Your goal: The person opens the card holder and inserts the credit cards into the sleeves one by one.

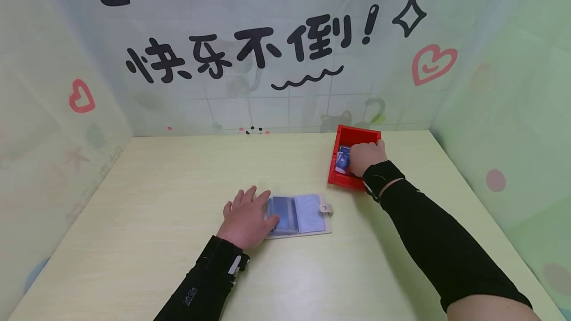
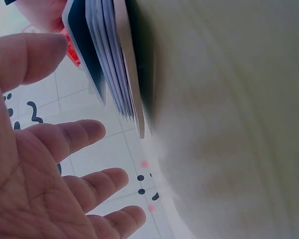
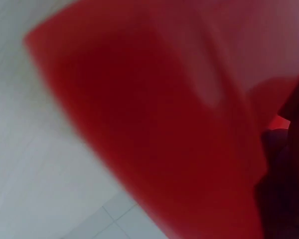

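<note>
A small card album (image 1: 311,214) lies spread on the table, with clear sleeves, a pale cover and a snap strap (image 1: 326,208) at its right edge. My left hand (image 1: 247,218) is at its left side, fingers spread and thumb over the edge. In the left wrist view, the album's stacked sleeves (image 2: 107,59) stand out beside the thumb and straight fingers. My right hand (image 1: 367,156) reaches down into a red box (image 1: 357,135), next to blue-and-white cards (image 1: 342,158). Its fingers are hidden inside, so I cannot tell whether they grip a card.
The pale wooden table (image 1: 178,172) runs back to a fabric backdrop (image 1: 223,108) printed with black characters. Similar printed fabric walls (image 1: 504,128) rise at both sides. The red box stands near the table's back right. In the right wrist view its red wall (image 3: 139,114) fills much of the picture.
</note>
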Demonstrator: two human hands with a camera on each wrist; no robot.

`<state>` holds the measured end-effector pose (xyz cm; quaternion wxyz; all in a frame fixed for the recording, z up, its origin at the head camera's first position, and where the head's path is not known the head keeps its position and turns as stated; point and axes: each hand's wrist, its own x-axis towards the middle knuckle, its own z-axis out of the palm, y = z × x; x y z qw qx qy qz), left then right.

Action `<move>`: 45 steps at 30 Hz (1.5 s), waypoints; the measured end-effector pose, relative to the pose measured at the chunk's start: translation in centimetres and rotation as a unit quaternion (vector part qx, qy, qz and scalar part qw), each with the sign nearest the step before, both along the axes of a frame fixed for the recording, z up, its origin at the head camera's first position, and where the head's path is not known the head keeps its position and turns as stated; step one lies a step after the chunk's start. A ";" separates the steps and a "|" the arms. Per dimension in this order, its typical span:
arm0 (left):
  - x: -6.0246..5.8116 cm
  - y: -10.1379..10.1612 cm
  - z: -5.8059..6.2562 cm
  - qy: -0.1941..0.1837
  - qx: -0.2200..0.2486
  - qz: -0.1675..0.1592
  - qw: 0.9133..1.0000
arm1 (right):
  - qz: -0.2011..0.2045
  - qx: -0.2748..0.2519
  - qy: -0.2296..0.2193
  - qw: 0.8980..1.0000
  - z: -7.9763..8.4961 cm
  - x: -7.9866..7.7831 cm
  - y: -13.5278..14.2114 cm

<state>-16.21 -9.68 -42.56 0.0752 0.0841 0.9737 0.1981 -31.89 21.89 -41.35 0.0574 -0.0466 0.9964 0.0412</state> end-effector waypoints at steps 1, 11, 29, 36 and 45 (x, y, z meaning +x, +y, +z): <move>0.0 0.0 0.0 0.000 0.000 0.000 1.000 | 0.001 0.003 -0.003 1.000 0.1 0.0 0.0; 0.1 0.1 0.0 0.000 0.002 0.004 1.000 | 0.001 0.024 -0.020 1.000 0.9 0.7 -0.9; 0.2 0.1 0.1 0.004 0.004 0.002 1.000 | -0.023 0.013 0.001 1.000 0.6 0.5 -1.4; 0.3 0.1 0.1 0.008 0.006 0.003 1.000 | -0.020 -0.009 0.013 1.000 1.1 1.0 -1.2; 0.3 0.0 0.0 0.007 0.005 0.004 1.000 | -0.008 -0.034 0.031 0.999 1.3 1.6 -0.8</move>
